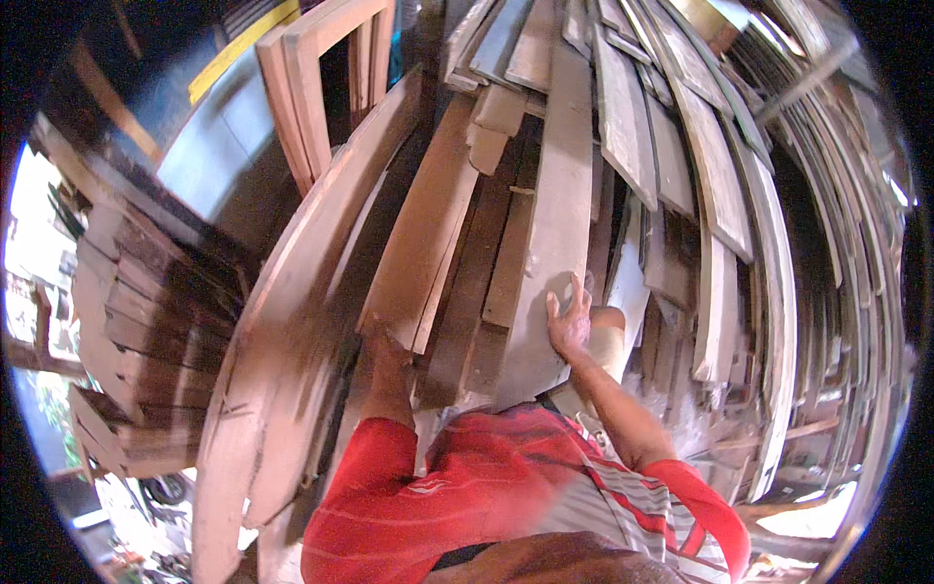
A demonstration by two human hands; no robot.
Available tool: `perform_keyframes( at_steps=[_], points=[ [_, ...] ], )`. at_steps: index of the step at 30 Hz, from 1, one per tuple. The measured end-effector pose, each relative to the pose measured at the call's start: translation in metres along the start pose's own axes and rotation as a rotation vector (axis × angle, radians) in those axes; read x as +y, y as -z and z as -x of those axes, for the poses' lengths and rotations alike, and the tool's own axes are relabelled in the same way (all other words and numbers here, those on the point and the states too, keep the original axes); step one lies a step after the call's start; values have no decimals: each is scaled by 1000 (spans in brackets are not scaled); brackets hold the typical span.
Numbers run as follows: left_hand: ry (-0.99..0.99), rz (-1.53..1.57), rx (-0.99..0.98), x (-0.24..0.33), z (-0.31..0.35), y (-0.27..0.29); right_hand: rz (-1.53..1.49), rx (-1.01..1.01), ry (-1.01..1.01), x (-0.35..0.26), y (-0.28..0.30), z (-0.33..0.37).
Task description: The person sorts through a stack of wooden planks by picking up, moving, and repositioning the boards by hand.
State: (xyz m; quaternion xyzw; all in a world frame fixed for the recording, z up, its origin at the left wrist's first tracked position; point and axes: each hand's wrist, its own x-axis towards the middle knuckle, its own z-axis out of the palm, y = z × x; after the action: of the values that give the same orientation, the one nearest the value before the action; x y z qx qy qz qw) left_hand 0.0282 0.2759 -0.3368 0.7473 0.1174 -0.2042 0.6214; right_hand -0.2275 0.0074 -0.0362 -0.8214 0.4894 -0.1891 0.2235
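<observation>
One long grey plank (pixel 556 185) lying beneath the right hand (pixel 570 326), fingers spreading wide against its surface, left hand (pixel 387 343) meeting a brown board's (pixel 425 238) near end, finger opening too blurred to tell

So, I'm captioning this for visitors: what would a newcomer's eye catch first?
Probably the red clothing at lower middle, then the open right hand on a long board near the centre. Weathered boards fan out to the upper right, and a yellow strip stands out at upper left.
</observation>
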Motion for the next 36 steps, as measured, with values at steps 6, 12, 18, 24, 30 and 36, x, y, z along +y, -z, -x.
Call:
perform_keyframes(
  at_steps=[6,12,18,24,30,36],
  points=[
    [-3,3,-15,15,0,3,-54,-60,-78,-3,11,-4],
    [-16,-15,-27,26,-3,7,-76,-14,-3,17,4,-5],
    [-27,-20,-19,33,-10,11,-127,-46,-26,15,-1,-4],
    [-26,-24,-6,30,-8,10,-121,-45,-12,18,1,-4],
    [-21,-24,3,25,-7,5,-148,-29,13,19,2,-8],
    [-18,-39,13,21,-14,1,-113,-11,0,17,0,-5]
  ],
)
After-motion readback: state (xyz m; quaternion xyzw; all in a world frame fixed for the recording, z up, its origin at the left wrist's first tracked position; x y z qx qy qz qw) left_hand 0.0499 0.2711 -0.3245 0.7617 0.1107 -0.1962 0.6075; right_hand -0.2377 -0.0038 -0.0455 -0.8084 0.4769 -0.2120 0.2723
